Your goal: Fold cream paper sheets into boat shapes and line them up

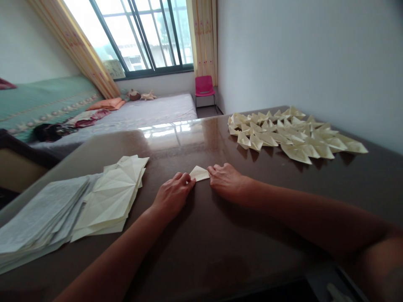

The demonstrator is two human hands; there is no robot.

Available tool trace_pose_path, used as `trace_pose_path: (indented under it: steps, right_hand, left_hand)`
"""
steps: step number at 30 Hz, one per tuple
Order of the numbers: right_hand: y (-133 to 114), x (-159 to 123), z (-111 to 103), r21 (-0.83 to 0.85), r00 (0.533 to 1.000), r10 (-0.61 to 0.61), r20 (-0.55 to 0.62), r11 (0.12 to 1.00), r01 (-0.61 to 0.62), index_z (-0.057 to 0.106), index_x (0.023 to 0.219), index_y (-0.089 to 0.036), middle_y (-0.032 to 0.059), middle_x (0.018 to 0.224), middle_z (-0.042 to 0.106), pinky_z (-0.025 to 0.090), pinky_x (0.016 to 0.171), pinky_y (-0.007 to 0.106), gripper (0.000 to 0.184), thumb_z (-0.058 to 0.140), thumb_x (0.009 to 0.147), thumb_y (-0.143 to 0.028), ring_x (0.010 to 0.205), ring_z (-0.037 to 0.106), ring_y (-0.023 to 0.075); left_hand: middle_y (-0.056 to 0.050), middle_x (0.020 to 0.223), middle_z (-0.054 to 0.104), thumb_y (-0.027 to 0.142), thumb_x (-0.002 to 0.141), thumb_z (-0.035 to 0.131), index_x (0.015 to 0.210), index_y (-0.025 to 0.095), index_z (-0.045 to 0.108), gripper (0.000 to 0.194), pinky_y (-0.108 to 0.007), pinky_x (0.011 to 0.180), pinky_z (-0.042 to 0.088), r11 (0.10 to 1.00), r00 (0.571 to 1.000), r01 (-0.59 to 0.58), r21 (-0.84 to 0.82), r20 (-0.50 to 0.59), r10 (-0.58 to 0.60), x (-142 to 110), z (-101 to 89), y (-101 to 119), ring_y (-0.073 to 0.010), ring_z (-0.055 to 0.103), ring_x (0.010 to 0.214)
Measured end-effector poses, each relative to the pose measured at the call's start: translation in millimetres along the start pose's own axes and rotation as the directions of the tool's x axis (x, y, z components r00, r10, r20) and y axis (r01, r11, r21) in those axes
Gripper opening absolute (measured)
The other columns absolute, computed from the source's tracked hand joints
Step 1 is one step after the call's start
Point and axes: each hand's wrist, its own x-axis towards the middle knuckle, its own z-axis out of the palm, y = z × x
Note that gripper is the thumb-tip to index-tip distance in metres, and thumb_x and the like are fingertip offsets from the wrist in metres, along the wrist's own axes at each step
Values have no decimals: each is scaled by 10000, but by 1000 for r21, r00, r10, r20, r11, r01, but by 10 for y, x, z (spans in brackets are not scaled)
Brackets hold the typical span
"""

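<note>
A small folded piece of cream paper (pixel 199 173) lies at the middle of the brown table, its peak pointing away from me. My left hand (pixel 175 193) grips its left corner with the fingers pressed together. On the opposite corner, my right hand (pixel 227 181) is closed in the same way. To the left rests a stack of creased cream sheets (pixel 110 195), with fold lines fanning across the top one. Several folded paper boats (pixel 292 134) stand in rows at the far right of the table. My fingers cover both ends of the piece.
A pile of greyish sheets (pixel 47 209) lies at the table's left edge, partly under the creased stack. The glossy brown table (pixel 195 251) meets a white wall on the right. Beyond it are a bed (pixel 163 108) and a pink chair (pixel 204 86) below the window.
</note>
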Motion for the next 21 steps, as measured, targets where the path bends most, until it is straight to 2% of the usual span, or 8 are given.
trace_pose_path:
  steps: [4,7,9,11,13,14,18,21]
  right_hand:
    - [33,-11,-80,18,996,39,79,999,-40,721,890,-129,198,1014,615,444,655,331,248,478,844,-116,904,597,261]
    - [199,19,-137,75,990,63,127,995,-73,718,890,-139,179,981,647,430,627,305,229,493,845,-150,860,632,256]
    - [361,67,-113,159,994,99,46,982,-105,696,926,-158,147,992,659,420,625,281,222,488,870,-209,864,640,240]
    - [522,134,-29,265,988,141,-58,957,-121,660,1002,-184,123,1066,644,413,634,260,287,433,925,-343,901,632,220]
    - [648,203,86,372,995,101,-9,924,-90,644,1016,-192,100,1087,636,411,643,243,373,526,858,-509,894,622,203]
    - [693,234,141,416,995,103,-7,905,-91,641,1009,-190,91,1079,635,408,649,233,390,586,813,-523,886,615,191]
    - [743,302,263,603,999,43,15,796,-44,658,906,-174,27,885,661,378,596,202,258,675,755,-383,746,588,136]
    - [669,310,261,686,999,14,-32,728,12,665,870,-164,-6,780,647,361,584,196,165,671,750,-277,685,563,116]
  left_hand:
    - [-60,998,611,155,898,460,1181,244,599,327,-284,659,467,998,998,52,33,26,-53,-26,-44,25,-205,527,947]
    - [-62,983,611,159,889,458,1134,251,617,306,-272,626,453,997,998,68,20,0,-68,-36,-29,22,-206,534,942]
    - [-64,971,610,176,897,439,1102,250,625,286,-265,621,450,997,997,75,5,-29,-75,-35,-11,14,-208,535,944]
    - [-63,965,610,194,908,418,1065,243,632,270,-263,626,453,997,996,74,-5,-50,-74,-29,3,5,-209,536,947]
    - [-59,970,609,205,914,408,1027,239,637,257,-264,631,458,997,995,75,-8,-63,-75,-22,12,-5,-209,537,950]
    - [-57,976,609,208,915,406,1015,239,637,254,-265,632,459,997,995,78,-10,-69,-79,-19,16,-10,-207,538,950]
    - [-45,1021,614,232,936,389,1040,246,623,256,-258,619,457,995,990,95,-20,-102,-97,-6,41,-26,-191,551,936]
    - [-53,1112,611,283,958,381,1162,239,579,288,-283,708,478,997,976,82,-13,-204,-82,23,66,-18,-203,541,997]
